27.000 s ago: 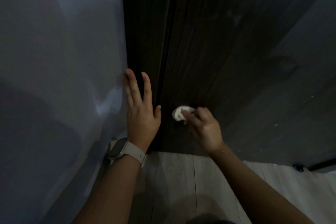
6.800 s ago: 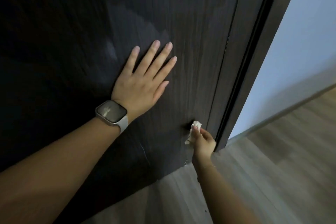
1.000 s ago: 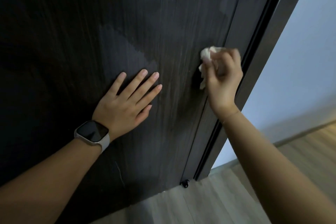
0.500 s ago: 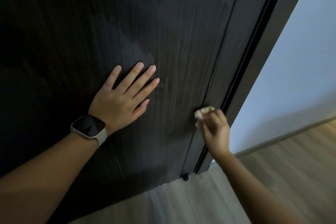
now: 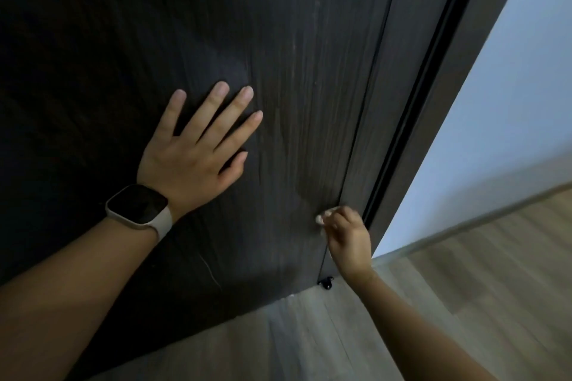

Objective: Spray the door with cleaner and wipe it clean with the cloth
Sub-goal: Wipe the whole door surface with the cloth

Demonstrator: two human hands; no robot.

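Note:
A dark wood-grain door [image 5: 294, 40] fills most of the view. My left hand [image 5: 195, 155], with a watch on the wrist, lies flat on the panel with fingers spread. My right hand [image 5: 348, 237] grips a small white cloth [image 5: 322, 218] and holds it against the door's right edge, low down near the floor. Most of the cloth is hidden under my fingers. No spray bottle is in view.
The dark door frame [image 5: 433, 86] runs along the door's right side, with a pale wall [image 5: 510, 117] beyond it. Light wood flooring [image 5: 448, 303] lies below. A small black door stopper [image 5: 326, 282] sits at the door's bottom corner.
My right hand has slid the cloth down the door's right edge from mid height to near the floor. My left hand stays flat on the panel.

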